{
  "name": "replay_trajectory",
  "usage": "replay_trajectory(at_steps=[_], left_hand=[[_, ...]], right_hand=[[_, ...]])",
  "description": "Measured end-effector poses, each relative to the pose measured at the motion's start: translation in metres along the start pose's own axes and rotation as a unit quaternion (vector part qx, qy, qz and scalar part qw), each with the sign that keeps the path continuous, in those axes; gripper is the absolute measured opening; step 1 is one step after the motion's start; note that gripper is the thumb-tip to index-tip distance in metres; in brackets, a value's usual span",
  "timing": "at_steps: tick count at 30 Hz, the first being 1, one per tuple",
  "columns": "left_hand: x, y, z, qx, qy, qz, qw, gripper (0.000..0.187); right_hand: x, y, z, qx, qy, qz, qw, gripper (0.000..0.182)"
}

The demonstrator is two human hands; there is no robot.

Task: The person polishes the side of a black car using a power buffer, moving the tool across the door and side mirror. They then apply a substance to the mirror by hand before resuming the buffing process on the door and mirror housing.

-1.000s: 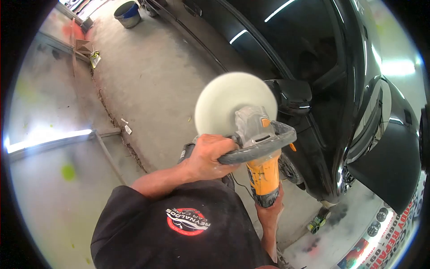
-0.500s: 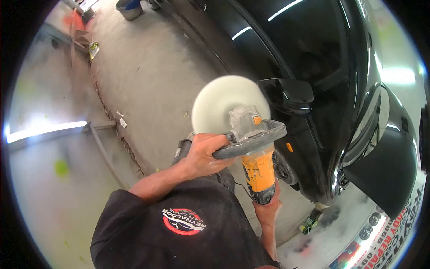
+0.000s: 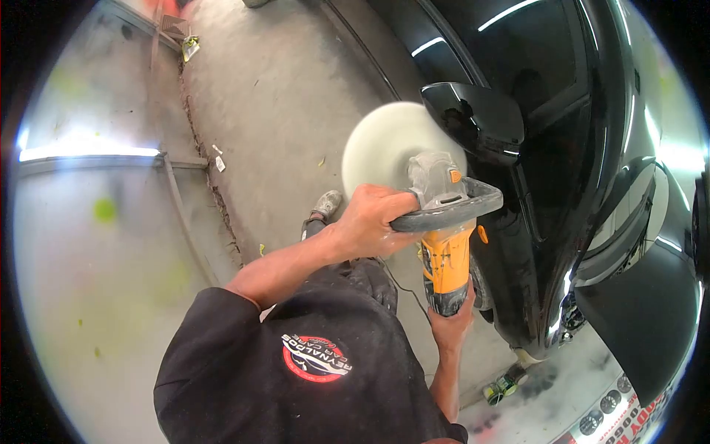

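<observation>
A yellow-and-grey car polisher (image 3: pixel 449 259) is held across in front of me, its round white pad (image 3: pixel 379 152) blurred as if spinning. My left hand (image 3: pixel 373 220) is wrapped round the left side of the black loop handle (image 3: pixel 444 213). At the rear end, my right hand (image 3: pixel 452 320) grips the polisher's dark body. Beside the pad is the glossy black side mirror (image 3: pixel 477 118) of a black car (image 3: pixel 506 214); the mirror overlaps the pad's right edge in this view. A cord hangs below the polisher.
The car fills the right side, with a black panel (image 3: pixel 636 318) standing out at its front. A pale wall (image 3: pixel 96 259) runs along the left, above a cracked concrete floor edge. A green-and-black item (image 3: pixel 505 385) lies near the lower right. My shoe (image 3: pixel 327 203) is on the floor.
The view has shifted, so the wall and floor sit further right. The polisher and both hands appear higher and to the right, with the pad nearer the mirror. Both grips are unchanged.
</observation>
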State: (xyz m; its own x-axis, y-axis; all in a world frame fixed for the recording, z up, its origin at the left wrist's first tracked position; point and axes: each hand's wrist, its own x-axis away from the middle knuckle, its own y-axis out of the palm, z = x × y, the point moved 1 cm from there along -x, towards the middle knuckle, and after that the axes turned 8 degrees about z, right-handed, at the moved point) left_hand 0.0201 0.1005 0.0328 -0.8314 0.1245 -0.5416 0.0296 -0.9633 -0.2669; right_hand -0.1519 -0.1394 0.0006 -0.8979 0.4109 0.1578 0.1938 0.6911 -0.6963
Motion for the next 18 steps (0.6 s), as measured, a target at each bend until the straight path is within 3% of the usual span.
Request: replay_trajectory(at_steps=[10, 18], left_hand=[[-0.011, 0.018, -0.015, -0.007, 0.012, -0.058, 0.998, 0.025], [-0.008, 0.022, -0.021, 0.003, -0.007, -0.067, 0.998, 0.022]], right_hand=[[0.006, 0.035, 0.024, -0.034, -0.021, 0.034, 0.999, 0.090], [0.002, 0.009, 0.019, -0.001, -0.004, 0.044, 0.999, 0.090]])
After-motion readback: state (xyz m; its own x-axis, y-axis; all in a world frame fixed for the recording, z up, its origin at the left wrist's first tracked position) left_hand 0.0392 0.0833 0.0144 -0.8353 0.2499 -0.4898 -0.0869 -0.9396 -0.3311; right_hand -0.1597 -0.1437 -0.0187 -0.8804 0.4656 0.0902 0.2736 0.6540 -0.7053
